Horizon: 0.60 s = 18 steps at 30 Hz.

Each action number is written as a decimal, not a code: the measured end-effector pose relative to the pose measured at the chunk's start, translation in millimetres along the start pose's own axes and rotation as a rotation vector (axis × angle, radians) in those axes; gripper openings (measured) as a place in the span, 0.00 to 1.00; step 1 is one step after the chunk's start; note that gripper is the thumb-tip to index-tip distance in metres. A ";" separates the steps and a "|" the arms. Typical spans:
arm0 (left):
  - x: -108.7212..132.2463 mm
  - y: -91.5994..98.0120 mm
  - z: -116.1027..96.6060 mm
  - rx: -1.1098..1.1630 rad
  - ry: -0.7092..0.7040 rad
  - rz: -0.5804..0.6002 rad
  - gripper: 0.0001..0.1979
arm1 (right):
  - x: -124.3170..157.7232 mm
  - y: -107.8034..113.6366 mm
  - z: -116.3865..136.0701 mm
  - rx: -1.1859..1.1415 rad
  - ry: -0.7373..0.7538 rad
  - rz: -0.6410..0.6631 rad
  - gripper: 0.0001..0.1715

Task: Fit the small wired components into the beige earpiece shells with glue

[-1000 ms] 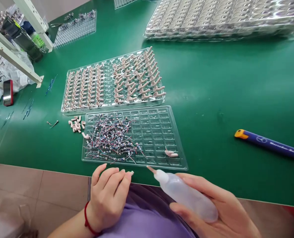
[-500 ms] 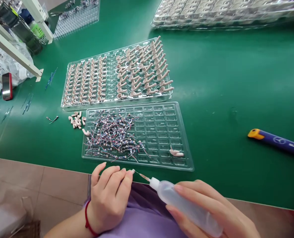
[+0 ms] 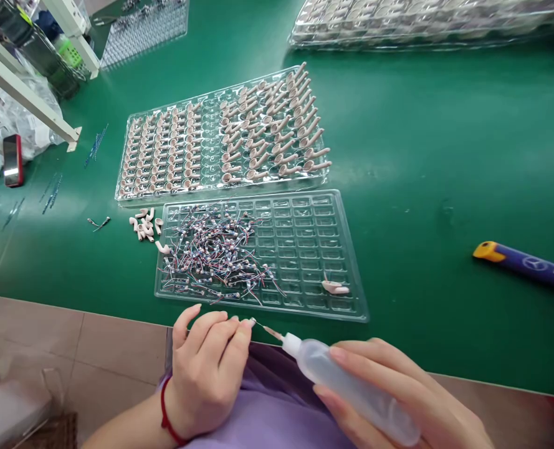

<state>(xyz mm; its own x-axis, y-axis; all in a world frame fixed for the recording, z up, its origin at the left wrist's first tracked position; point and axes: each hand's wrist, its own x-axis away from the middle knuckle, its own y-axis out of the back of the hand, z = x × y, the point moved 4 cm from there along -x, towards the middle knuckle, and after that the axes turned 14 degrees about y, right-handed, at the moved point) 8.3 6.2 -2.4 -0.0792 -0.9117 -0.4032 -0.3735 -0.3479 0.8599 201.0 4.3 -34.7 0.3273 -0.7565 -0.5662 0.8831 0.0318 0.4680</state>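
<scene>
My left hand (image 3: 211, 365) is closed in a pinch on a small whitish part (image 3: 252, 322) at the thumb and fingertip; most of it is hidden. My right hand (image 3: 398, 380) grips a translucent needle-tip squeeze bottle (image 3: 323, 362), tilted so its thin needle reaches the small part. In front of my hands lies a clear tray (image 3: 286, 249) with a heap of tiny wired components (image 3: 211, 249) on its left side. One pale pink piece (image 3: 335, 287) with a wire rests at its lower right.
Behind stands a clear tray (image 3: 210, 149) filled with pink pipe-shaped pieces. Loose pink pieces (image 3: 144, 226) lie to the left. A blue and yellow cutter (image 3: 524, 259) is on the right, a red-edged phone (image 3: 13, 161) on the left. More stacked trays (image 3: 421, 28) stand at the back.
Both hands hold nearly the same pose, with the needle still at the small part. The view has shifted very slightly.
</scene>
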 end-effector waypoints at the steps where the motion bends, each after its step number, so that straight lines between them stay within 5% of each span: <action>1: 0.3 -0.2 0.2 -0.001 0.001 0.000 0.08 | 0.0 0.3 0.0 0.003 -0.004 -0.004 0.21; 18: 0.9 0.2 1.4 0.014 0.009 0.020 0.08 | -3.4 3.8 0.4 -0.006 0.022 -0.017 0.23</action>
<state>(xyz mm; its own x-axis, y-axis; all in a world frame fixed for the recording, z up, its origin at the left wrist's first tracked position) 6.9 5.5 -3.0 -0.0783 -0.9206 -0.3826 -0.3849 -0.3261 0.8634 203.1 6.7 -30.8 0.3199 -0.7424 -0.5887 0.8906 0.0237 0.4541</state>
